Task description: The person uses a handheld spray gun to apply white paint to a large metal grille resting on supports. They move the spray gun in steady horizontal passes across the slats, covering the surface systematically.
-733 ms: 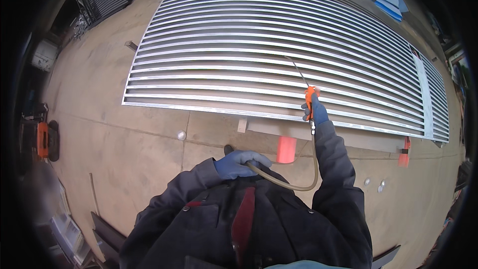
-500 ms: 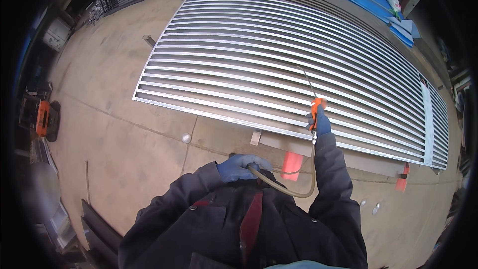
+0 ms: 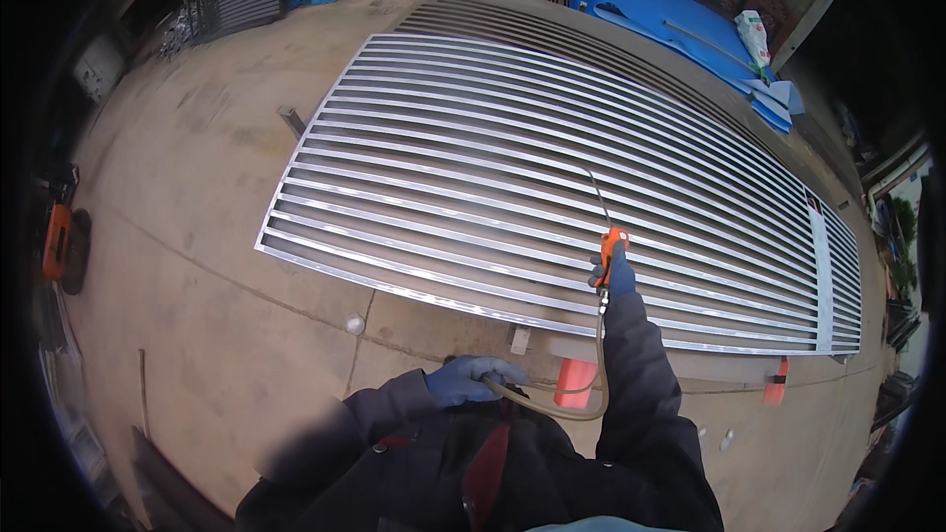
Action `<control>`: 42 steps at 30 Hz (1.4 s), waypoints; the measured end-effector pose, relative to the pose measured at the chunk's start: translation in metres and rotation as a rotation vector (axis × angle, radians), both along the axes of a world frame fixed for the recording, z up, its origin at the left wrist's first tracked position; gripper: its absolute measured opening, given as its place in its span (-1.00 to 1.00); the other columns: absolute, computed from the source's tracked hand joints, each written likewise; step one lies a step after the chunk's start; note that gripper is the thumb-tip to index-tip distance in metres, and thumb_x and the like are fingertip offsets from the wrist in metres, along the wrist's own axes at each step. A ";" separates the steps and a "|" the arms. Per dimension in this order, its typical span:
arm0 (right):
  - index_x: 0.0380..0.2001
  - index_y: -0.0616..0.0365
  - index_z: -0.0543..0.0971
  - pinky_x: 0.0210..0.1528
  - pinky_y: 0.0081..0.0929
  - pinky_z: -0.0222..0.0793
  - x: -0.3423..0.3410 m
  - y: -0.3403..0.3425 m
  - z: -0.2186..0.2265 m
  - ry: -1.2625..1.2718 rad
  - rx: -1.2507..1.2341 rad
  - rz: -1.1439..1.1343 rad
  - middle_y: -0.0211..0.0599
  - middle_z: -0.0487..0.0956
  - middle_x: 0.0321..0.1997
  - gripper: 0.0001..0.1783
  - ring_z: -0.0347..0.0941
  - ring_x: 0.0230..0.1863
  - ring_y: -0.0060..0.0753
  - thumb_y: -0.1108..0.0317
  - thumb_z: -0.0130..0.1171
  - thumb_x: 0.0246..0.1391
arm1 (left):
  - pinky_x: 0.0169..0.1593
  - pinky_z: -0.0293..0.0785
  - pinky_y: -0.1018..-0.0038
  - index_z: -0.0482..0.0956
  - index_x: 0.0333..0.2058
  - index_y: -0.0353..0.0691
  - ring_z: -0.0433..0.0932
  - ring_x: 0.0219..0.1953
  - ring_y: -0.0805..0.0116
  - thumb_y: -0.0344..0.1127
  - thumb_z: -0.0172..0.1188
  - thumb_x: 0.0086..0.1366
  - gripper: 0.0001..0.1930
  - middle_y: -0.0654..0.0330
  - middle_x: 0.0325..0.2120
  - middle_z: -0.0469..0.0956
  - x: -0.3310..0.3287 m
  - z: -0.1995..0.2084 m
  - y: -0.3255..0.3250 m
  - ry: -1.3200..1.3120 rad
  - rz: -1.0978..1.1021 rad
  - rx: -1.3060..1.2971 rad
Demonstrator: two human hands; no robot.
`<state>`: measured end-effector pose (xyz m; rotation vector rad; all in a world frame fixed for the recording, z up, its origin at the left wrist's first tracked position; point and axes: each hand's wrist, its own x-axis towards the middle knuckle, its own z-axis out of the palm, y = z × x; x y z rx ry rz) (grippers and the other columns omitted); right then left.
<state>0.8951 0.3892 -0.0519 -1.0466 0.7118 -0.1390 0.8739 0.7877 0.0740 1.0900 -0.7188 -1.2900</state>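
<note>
My right hand, in a blue glove, is wrapped round an orange air blow gun. Its long thin nozzle points away from me, over the silvery slats of a large metal slatted panel. From the gun's base a brownish hose hangs down and loops back towards my body. My left hand, gloved in blue-grey, holds that hose close to my chest. The panel lies flat, raised off the floor on supports.
A second, darker slatted panel lies beyond the first. Blue sheeting with a white bag on it is at the far right. Red-orange supports stand under the near edge. An orange machine is at far left on the concrete floor.
The view has tilted up, so the panel sits lower in the picture. Both hands keep their hold on the blow gun and hose, and the nozzle stays over the slats.
</note>
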 end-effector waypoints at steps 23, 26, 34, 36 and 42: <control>-0.08 0.19 0.46 -0.59 -0.38 0.35 0.158 -0.161 -0.005 -0.120 0.029 -0.089 -0.36 0.42 -0.52 -0.23 0.26 -0.65 -0.54 -0.41 -0.06 0.17 | -0.08 0.44 0.60 0.41 0.17 -0.30 0.49 -0.15 0.57 -0.41 0.13 0.30 -0.54 0.23 -0.05 0.55 0.023 0.022 -0.096 0.249 0.301 0.239; -0.10 0.20 0.46 -0.60 -0.33 0.38 0.183 -0.173 0.006 -0.021 -0.082 -0.029 -0.32 0.42 -0.49 -0.23 0.28 -0.64 -0.53 -0.41 -0.05 0.16 | -0.12 0.43 0.61 0.42 0.17 -0.30 0.47 -0.20 0.61 -0.39 0.12 0.32 -0.56 0.27 -0.14 0.55 0.023 0.029 -0.114 0.328 0.300 0.278; 0.04 0.11 0.40 -0.54 -0.29 0.48 0.203 -0.249 0.020 -0.136 -0.053 -0.316 -0.20 0.52 -0.38 -0.31 0.40 -0.57 -0.49 -0.31 -0.06 0.23 | -0.23 0.38 0.64 0.43 0.15 -0.30 0.42 -0.30 0.63 -0.38 0.08 0.35 -0.60 0.33 -0.27 0.51 0.037 0.041 -0.147 0.363 0.332 0.282; 0.02 0.15 0.43 -0.52 -0.28 0.51 0.182 -0.271 0.017 -0.142 -0.093 -0.125 -0.22 0.53 -0.42 -0.29 0.44 -0.58 -0.45 -0.32 -0.07 0.22 | -0.26 0.36 0.64 0.42 0.16 -0.31 0.40 -0.33 0.65 -0.38 0.08 0.35 -0.59 0.35 -0.29 0.48 0.040 0.038 -0.158 0.333 0.326 0.310; 0.01 0.28 0.43 -0.43 -0.29 0.62 0.065 -0.375 0.018 -0.142 -0.070 -0.361 -0.18 0.60 -0.34 -0.04 0.63 -0.39 -0.11 -0.52 -0.12 0.08 | -0.18 0.37 0.58 0.34 0.22 -0.30 0.38 -0.28 0.59 -0.33 0.10 0.37 -0.53 0.35 -0.27 0.44 0.038 0.018 -0.200 0.127 0.078 0.369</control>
